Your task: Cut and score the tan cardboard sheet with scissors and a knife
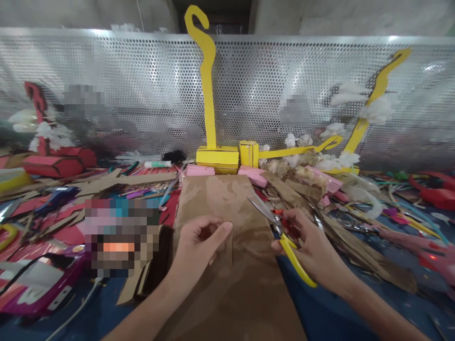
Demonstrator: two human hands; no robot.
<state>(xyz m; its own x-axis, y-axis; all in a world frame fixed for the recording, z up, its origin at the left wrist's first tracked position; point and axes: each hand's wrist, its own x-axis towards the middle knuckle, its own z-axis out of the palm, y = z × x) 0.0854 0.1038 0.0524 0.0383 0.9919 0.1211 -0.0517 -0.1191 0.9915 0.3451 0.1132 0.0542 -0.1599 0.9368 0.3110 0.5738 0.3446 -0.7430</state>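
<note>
A long sheet of brown paper (220,199) lies in front of me, running from the near edge toward the yellow models. My left hand (201,239) rests on it near the middle, fingers curled in a pinch on the paper. My right hand (309,246) grips yellow-and-red-handled scissors (275,222) at the sheet's right edge. Their blades are parted and point up-left over the paper.
Yellow cardboard models (216,156) with tall hooked necks stand at the back against a perforated metal screen (106,94). A red model (53,161) sits far left. Cardboard scraps, pink blocks, white fluff and coloured offcuts cover the blue table (320,308). A glue gun (57,196) lies left.
</note>
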